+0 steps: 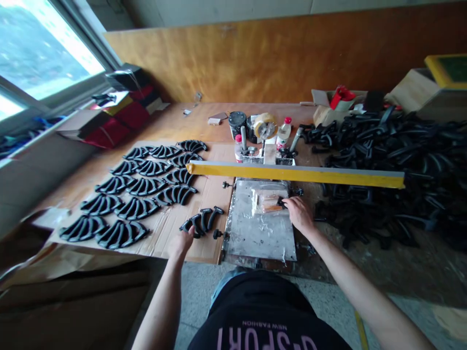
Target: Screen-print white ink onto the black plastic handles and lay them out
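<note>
My left hand (181,241) is closed at the near end of a short row of black curved handle-like parts (201,222) on the cardboard. Its fingertips meet the nearest part. My right hand (299,214) pinches the end of a black part (281,201), most of which the hand hides. That part is at a small tan block fixture (270,203) on a scuffed metal plate (260,238). Over the plate's far side runs a long yellow-edged frame (295,172), seen nearly edge-on.
Fanned rows of black parts (134,206) cover the cardboard sheet (206,189) on the left. A large heap of black parts (386,160) lies right. Behind the plate stand a dark jar (237,122), a tape roll (265,127) and a red-capped bottle (284,132).
</note>
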Available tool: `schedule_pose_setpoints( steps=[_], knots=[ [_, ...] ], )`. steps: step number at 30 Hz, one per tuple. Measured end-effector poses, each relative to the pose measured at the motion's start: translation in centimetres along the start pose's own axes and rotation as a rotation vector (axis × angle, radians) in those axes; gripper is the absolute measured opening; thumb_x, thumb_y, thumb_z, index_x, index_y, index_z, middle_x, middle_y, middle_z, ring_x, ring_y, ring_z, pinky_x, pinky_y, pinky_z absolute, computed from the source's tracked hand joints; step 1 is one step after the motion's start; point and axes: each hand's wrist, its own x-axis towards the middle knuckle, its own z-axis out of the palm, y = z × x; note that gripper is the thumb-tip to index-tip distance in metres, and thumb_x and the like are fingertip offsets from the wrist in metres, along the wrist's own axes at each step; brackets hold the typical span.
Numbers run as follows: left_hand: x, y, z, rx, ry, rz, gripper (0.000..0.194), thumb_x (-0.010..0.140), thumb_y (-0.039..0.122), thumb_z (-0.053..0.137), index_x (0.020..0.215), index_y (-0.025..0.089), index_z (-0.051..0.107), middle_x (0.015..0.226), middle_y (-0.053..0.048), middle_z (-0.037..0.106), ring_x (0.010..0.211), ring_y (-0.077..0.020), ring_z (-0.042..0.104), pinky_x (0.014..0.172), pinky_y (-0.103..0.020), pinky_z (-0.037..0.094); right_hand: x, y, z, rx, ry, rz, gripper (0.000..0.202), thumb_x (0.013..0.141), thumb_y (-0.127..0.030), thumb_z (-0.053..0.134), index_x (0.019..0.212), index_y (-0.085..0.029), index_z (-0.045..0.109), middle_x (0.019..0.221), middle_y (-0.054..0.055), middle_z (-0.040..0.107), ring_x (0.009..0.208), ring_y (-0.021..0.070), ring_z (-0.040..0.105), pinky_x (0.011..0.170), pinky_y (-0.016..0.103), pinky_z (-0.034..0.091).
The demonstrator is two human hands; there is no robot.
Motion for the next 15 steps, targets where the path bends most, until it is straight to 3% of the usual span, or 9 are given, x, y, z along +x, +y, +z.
schedule_pose_setpoints(
  steps=[3, 6, 11, 13, 15],
  knots=[
    [0.1, 3.3, -1.0, 0.08, 0.039, -0.025, 0.051, 0.083, 0.063, 0.039, 0.072, 0.019, 0.062, 0.065, -0.014, 0.063, 0.077, -0.0348, 0.063, 0.071, -0.044, 0.044, 0.9, -1.8, 0.0, -0.054, 0.015, -0.055, 0.03, 0.094, -0.014, 0.042, 0.11, -0.019, 0.067, 0.097, 0.01, 0.067, 0.097, 0.024, 0.056, 0.087, 0.036, 0.047],
    [-0.5, 8.7, -2.4, -0.021, 0.096, 0.128, 0.049, 0.086, 0.062, 0.038, 0.07, 0.021, 0.059, 0.061, -0.007, 0.061, 0.067, -0.024, 0.061, 0.063, -0.032, 0.042, 0.5, -2.0, -0.3, -0.049, 0.036, -0.082, 0.028, 0.095, -0.015, 0.045, 0.11, -0.019, 0.068, 0.097, 0.009, 0.067, 0.096, 0.0231, 0.056, 0.087, 0.035, 0.047],
    [-3.6, 18.4, -6.1, -0.81, 0.208, 0.448, 0.044, 0.089, 0.06, 0.04, 0.096, 0.021, 0.058, 0.055, 0.004, 0.055, 0.044, -0.0107, 0.047, 0.046, -0.021, 0.035, 1.6, -3.1, 1.1, 0.016, 0.002, -0.213, 0.028, 0.094, -0.013, 0.048, 0.115, -0.018, 0.066, 0.102, 0.008, 0.067, 0.101, 0.0208, 0.055, 0.092, 0.034, 0.046],
    [-5.0, 21.2, -7.7, -1.082, 0.232, 0.578, 0.043, 0.091, 0.058, 0.039, 0.097, 0.02, 0.058, 0.056, 0.005, 0.054, 0.042, -0.009, 0.044, 0.043, -0.02, 0.034, 2.8, -3.8, 2.2, 0.023, -0.045, -0.228, 0.025, 0.093, -0.015, 0.053, 0.112, -0.018, 0.068, 0.101, 0.008, 0.067, 0.101, 0.0215, 0.055, 0.091, 0.035, 0.045],
    [-6.2, 23.1, -9.0, -1.195, 0.239, 0.671, 0.043, 0.093, 0.055, 0.039, 0.091, 0.018, 0.06, 0.052, 0.004, 0.052, 0.042, -0.0082, 0.042, 0.043, -0.019, 0.033, 3.7, -4.5, 3.2, 0.013, -0.087, -0.211, 0.022, 0.092, -0.017, 0.055, 0.11, -0.018, 0.069, 0.1, 0.009, 0.067, 0.1, 0.0228, 0.055, 0.09, 0.037, 0.045]
  ],
)
